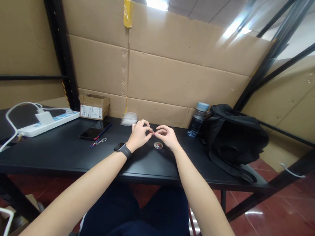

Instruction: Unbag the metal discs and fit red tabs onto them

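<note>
Over the middle of the black table, my left hand (139,134) and my right hand (168,136) meet at the fingertips. Both pinch a tiny red piece (153,133) with something thin standing up at it; it is too small to tell its kind. A dark watch sits on my left wrist. Just below my right fingers a small shiny round dish (156,147) lies on the tabletop, with a bit of red in it.
On the left are a white power strip (35,128), a phone (93,130), a keychain (99,142) and a small cardboard box (94,106). A clear plastic bundle (129,119) lies behind my left hand. A water bottle (197,120) and a black bag (234,134) stand right.
</note>
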Demonstrator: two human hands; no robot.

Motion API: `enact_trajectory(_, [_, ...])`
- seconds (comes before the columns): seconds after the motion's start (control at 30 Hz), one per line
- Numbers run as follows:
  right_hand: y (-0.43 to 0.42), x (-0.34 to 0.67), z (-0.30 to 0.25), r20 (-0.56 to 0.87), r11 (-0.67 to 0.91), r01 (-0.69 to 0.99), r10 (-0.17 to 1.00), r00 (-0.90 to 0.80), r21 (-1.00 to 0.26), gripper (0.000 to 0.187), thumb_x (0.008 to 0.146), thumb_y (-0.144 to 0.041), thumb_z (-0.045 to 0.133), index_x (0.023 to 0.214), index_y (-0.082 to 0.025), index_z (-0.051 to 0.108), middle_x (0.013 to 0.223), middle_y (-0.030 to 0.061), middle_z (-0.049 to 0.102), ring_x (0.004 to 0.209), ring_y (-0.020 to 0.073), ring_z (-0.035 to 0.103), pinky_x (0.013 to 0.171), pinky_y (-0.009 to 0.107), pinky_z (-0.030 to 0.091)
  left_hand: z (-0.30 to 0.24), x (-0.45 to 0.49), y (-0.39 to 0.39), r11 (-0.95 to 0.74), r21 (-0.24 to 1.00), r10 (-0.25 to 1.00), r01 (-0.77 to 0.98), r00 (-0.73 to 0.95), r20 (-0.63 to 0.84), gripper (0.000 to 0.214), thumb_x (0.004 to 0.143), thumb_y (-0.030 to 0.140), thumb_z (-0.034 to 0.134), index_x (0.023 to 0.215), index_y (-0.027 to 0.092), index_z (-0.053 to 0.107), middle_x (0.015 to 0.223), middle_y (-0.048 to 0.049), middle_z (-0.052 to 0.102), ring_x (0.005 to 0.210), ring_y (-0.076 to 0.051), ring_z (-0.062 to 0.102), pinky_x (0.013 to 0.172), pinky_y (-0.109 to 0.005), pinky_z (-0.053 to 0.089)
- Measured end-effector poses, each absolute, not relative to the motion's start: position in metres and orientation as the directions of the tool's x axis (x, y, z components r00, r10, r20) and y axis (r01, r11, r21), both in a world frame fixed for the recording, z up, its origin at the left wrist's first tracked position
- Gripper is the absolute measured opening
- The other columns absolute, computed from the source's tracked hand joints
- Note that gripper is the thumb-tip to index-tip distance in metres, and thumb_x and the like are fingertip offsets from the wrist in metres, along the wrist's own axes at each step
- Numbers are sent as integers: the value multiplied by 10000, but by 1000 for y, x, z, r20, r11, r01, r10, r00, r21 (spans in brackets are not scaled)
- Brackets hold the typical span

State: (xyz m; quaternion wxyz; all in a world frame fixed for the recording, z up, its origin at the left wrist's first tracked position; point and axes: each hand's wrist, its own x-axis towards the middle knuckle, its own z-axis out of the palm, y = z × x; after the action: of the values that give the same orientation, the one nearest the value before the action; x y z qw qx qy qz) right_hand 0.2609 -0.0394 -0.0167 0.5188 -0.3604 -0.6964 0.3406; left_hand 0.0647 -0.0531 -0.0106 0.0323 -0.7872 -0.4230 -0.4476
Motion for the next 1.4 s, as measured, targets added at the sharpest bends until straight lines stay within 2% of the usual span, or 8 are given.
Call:
enact_trajectory(0.17, [-43,258,-15,483,511,98,849,-215,-854,417,698,-350,814,1050,-191,657,807,37,756,795,205,722,833,360,551,-11,64,-52,-649,331,642,685,260,722,89,857,316,701,847,272,778,1078,-54,612,1097,-260,544,948,-441,363])
enact_trajectory(0.3, [-44,259,-14,480,510,135,853,-206,-849,393,704,-342,801,1038,-180,674,801,44,757,760,196,710,792,340,542,-10,64,-52,-665,339,644,666,280,712,110,870,343,688,842,272,768,1049,-50,627,1097,-256,551,956,-437,367])
enact_trajectory(0.53, [-40,262,-17,505,554,254,830,-236,-793,389,720,-300,751,1082,-181,675,771,27,758,679,167,671,708,299,516,-3,61,-55,-662,477,687,579,214,694,163,938,286,553,886,232,698,1002,-35,671,1034,-210,604,943,-375,422])
enact_trajectory(0.7, [-41,262,-16,503,554,292,832,-236,-779,389,720,-286,722,1092,-182,675,777,30,763,706,185,697,690,292,518,-11,62,-53,-644,426,707,635,280,650,158,882,368,645,827,261,747,1047,-28,683,1069,-237,589,967,-410,402])
enact_trajectory(0.83, [-45,263,-13,500,548,318,836,-225,-774,367,717,-271,711,1073,-188,682,779,27,763,705,187,699,697,300,530,-18,63,-49,-638,396,713,661,313,627,126,842,387,694,860,295,778,1081,-21,697,1097,-254,572,973,-437,386])
enact_trajectory(1.23, [-43,260,-13,519,562,292,827,-216,-774,367,735,-312,717,1077,-181,684,767,19,742,699,168,664,713,296,508,-19,60,-45,-629,383,729,677,343,592,148,846,404,706,784,304,796,1044,-25,724,1079,-266,547,928,-439,385])
enact_trajectory(1.33, [-43,267,-14,451,546,389,836,-311,-742,384,710,-356,766,1057,-202,706,736,-6,709,608,137,610,603,256,468,-17,56,-43,-617,381,733,688,327,597,148,835,387,715,752,288,788,1020,-31,721,1057,-267,555,922,-439,384])
enact_trajectory(1.4, [-43,275,-13,383,532,532,846,-371,-659,352,630,-365,842,937,-219,750,716,-14,697,567,123,574,541,238,419,-16,53,-42,-609,393,735,690,304,606,131,834,386,718,786,289,791,1017,-35,716,1032,-260,567,914,-428,389])
